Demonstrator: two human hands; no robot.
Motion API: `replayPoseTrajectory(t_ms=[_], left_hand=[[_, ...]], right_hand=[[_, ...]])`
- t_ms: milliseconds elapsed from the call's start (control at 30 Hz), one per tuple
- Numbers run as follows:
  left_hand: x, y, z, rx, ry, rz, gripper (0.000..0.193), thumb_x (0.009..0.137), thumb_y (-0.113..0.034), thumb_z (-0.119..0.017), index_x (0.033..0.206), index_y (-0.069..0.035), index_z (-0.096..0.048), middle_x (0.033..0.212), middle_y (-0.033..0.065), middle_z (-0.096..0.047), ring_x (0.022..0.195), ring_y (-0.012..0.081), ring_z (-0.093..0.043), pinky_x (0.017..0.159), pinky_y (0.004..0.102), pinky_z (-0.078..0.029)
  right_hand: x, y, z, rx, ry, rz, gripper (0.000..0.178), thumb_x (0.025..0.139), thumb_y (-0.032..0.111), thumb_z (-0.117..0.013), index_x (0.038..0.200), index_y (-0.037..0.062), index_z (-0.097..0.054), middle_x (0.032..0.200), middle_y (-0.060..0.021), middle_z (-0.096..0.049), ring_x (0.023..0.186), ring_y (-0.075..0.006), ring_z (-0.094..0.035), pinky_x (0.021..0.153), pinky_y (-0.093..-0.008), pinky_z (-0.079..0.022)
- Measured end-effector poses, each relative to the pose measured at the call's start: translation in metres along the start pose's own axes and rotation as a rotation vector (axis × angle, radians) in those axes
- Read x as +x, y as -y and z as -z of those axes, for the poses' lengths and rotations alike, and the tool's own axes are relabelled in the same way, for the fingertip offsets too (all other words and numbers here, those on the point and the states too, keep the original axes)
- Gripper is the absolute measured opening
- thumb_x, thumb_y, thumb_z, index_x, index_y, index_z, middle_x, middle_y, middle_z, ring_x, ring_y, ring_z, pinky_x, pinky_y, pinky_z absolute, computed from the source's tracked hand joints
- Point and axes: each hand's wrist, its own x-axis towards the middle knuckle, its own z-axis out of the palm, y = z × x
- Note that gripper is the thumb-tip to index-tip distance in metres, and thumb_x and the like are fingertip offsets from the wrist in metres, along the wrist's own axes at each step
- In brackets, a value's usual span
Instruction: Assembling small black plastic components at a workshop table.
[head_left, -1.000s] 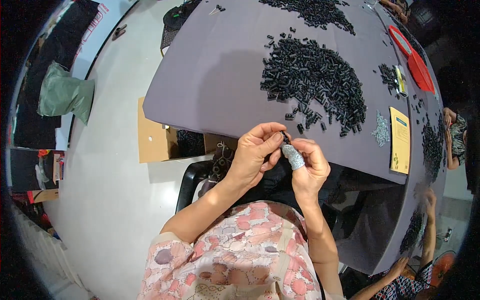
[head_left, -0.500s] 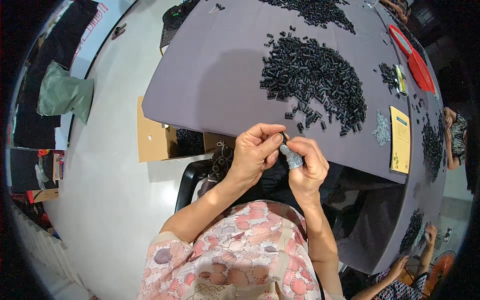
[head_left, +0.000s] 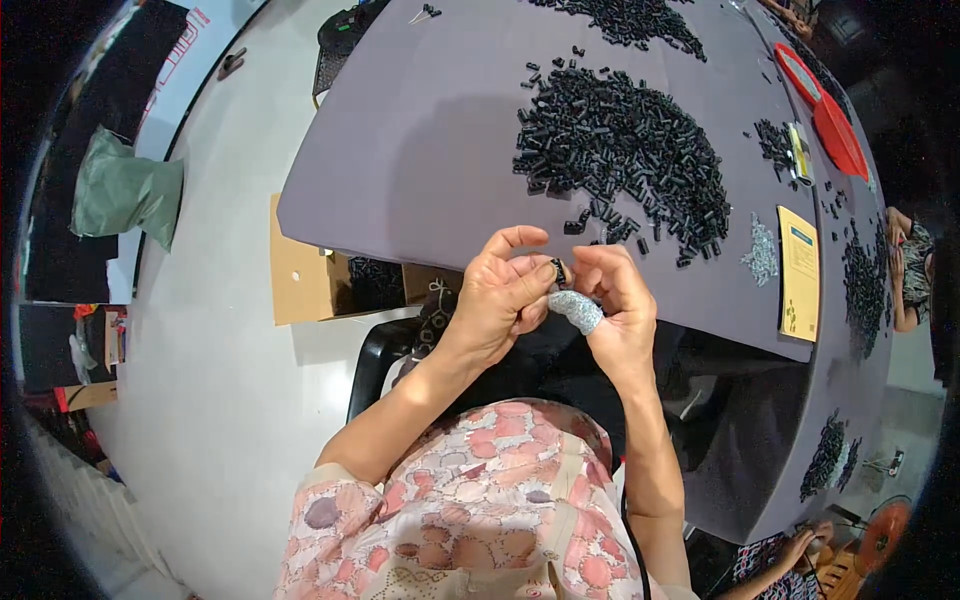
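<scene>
Pinched between the thumb and finger of my left hand (head_left: pixel 495 300) is a small black cylindrical piece (head_left: pixel 558 270), held above my lap just off the table's near edge. My right hand (head_left: pixel 622 300) meets it from the other side, fingers curled in against the piece. A silvery-grey cover (head_left: pixel 576 311) wraps the right thumb, whose tip is by the black piece. Whatever the right fingertips grip is too small to make out. Beyond my hands, a large pile of similar black pieces (head_left: pixel 630 150) is spread on the grey-covered table (head_left: pixel 400 130).
Right of the pile are small clear pieces (head_left: pixel 760 252) and a yellow booklet (head_left: pixel 798 275). Farther off are red trays (head_left: pixel 838 135). An open cardboard box (head_left: pixel 298 285) stands below the table's left edge. Other people's hands (head_left: pixel 897 250) work along the right side.
My right hand has shifted slightly up and turned, so the covered thumb now slants toward the left hand. My left index finger has lifted away from the black piece.
</scene>
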Motion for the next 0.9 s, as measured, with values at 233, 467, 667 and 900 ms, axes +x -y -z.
replayPoseTrajectory(t_ms=[233,467,667,900], left_hand=[[0.000,0.002,-0.002,0.060,0.024,0.027,0.035,0.084,-0.007,-0.059,0.112,-0.006,-0.038,0.081,0.0103,-0.059,0.046,0.0029,-0.043,0.035,0.0134,-0.030],[-0.001,-0.002,-0.007,0.011,0.040,0.103,0.033,0.084,-0.004,-0.058,0.109,-0.005,-0.038,0.079,0.0090,-0.058,0.047,0.0036,-0.045,0.035,0.0144,-0.031],[-0.003,0.006,-0.003,-0.151,0.081,0.163,0.028,0.085,-0.008,-0.057,0.109,-0.010,-0.043,0.082,0.0100,-0.059,0.046,0.0030,-0.043,0.035,0.0137,-0.031],[-0.005,0.012,-0.003,-0.217,0.102,0.171,0.029,0.085,-0.010,-0.058,0.109,-0.013,-0.043,0.082,0.0086,-0.059,0.046,0.0029,-0.044,0.035,0.0129,-0.031]], right_hand=[[0.003,0.009,0.006,-0.079,0.118,0.013,0.043,0.065,0.001,-0.071,0.106,0.0012,-0.057,0.098,-0.0060,-0.052,0.069,-0.0102,-0.051,0.062,-0.0228,-0.044],[0.006,0.006,0.011,0.013,0.214,0.015,0.037,0.067,0.001,-0.070,0.103,0.0016,-0.059,0.101,-0.0058,-0.053,0.073,-0.0089,-0.051,0.063,-0.0225,-0.043],[-0.002,-0.003,0.003,0.259,0.140,-0.038,0.033,0.068,-0.001,-0.069,0.100,0.0017,-0.060,0.103,-0.0026,-0.052,0.075,-0.0061,-0.046,0.063,-0.0194,-0.039],[-0.008,-0.006,-0.001,0.236,0.085,-0.025,0.033,0.069,0.000,-0.069,0.100,0.0029,-0.060,0.102,-0.0024,-0.052,0.073,-0.0052,-0.043,0.061,-0.0173,-0.035]])
